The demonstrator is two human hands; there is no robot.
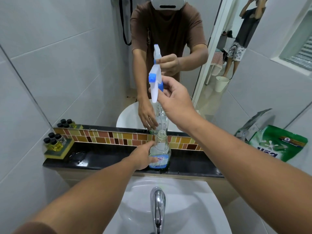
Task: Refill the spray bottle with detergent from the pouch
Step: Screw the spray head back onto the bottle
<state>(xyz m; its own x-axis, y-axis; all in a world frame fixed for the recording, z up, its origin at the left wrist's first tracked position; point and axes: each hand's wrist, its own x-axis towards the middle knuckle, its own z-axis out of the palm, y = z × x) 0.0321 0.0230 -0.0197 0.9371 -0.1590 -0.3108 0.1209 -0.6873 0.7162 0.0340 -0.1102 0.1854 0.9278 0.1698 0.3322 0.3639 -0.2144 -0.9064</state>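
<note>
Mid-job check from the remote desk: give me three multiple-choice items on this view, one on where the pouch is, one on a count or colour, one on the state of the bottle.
1. Where is the green pouch?
A. In the sink
B. On the right, beside the black ledge
C. In the left hand

2. How many black-capped small bottles stand on the sponge at the ledge's left end?
A. Two
B. Four
C. Six

3. The spray bottle is:
A. Open-necked, its head off
B. Capped
C. Lying on its side

Key: 1 B, it leans by the wall at right. 2 B, four caps show. 3 A, the right hand holds the spray head lifted above the neck while the left hand holds the bottle upright.
</note>
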